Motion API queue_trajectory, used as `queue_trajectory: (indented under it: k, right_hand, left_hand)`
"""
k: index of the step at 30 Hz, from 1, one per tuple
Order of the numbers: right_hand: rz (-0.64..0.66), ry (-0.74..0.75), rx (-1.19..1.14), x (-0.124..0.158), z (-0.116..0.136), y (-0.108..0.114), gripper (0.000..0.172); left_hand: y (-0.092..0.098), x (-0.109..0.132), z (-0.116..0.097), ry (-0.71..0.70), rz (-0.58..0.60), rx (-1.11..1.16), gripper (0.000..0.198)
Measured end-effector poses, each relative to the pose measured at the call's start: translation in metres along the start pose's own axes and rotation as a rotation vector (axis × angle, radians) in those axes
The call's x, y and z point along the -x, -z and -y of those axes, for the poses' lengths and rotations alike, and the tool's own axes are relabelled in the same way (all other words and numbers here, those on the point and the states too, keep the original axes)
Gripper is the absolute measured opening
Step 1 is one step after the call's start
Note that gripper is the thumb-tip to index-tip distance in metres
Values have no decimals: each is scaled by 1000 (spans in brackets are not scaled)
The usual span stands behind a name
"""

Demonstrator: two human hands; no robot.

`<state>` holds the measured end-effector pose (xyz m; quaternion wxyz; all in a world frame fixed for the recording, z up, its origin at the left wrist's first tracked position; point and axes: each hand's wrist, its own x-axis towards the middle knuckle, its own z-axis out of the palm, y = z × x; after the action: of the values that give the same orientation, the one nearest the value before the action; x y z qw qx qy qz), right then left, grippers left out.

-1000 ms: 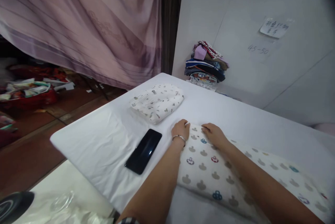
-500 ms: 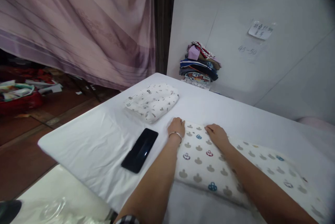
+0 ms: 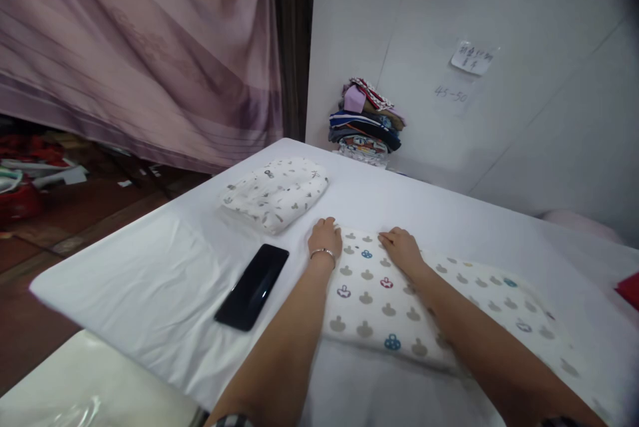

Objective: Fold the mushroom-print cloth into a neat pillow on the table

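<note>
A white cloth with grey, blue and red printed shapes [image 3: 366,297] lies folded on the white-covered table. My left hand [image 3: 325,239], with a bracelet at the wrist, has its fingers closed on the cloth's far left corner. Further right along the same far edge, my right hand [image 3: 401,249] pinches the fabric. The rest of the cloth stretches right, partly hidden under my right forearm. Left of my left arm lies a black phone [image 3: 252,287]. Beyond it rests a second folded white cloth with small prints [image 3: 277,193], touched by neither hand.
The white table [image 3: 144,267] has its rounded corner at the left. A stack of folded fabrics [image 3: 367,122] stands by the wall beyond the far edge. A pink curtain [image 3: 200,48] hangs at the left. Something red [image 3: 629,290] shows at the right edge.
The view has shifted, so the table, cloths and phone appear further left. Both hands remain on the cloth's far edge. A red item has come into view at the right.
</note>
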<state>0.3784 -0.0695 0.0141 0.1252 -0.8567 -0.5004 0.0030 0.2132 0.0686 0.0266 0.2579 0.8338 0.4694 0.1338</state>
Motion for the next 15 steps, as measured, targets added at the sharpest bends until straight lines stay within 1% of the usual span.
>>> queue_trajectory:
  k: [1, 3, 4, 5, 6, 8, 9, 10, 12, 15]
  right_hand:
    - [-5, 1, 2, 0, 0, 0, 34]
    - [-15, 9, 3, 0, 1, 0, 34]
    - [-18, 10, 4, 0, 1, 0, 34]
    - [-16, 8, 8, 0, 2, 0, 34]
    - [-10, 3, 13, -1, 3, 0, 33]
    - [7, -5, 19, -3, 3, 2, 33]
    - [18, 7, 8, -3, 2, 3, 33]
    - [31, 31, -14, -3, 0, 6, 32]
    - [56, 86, -67, -1, -10, 13, 31]
    - [85, 119, -114, 12, -37, 26, 31]
  left_hand:
    - [1, 3, -4, -53, -28, -20, 33]
    - [-2, 8, -14, -230, -58, -66, 34]
    - [-5, 11, -18, -326, -36, -94, 36]
    - [-9, 13, -22, -400, 19, -127, 39]
    - [-14, 15, -24, -441, 96, -167, 44]
    - [-22, 17, -25, -448, 232, -263, 57]
    - [-25, 17, -24, -433, 268, -306, 62]
    - [-27, 17, -23, -425, 282, -339, 65]
    - [-28, 16, -21, -428, 269, -372, 68]
    - [-26, 15, -20, -436, 249, -386, 68]
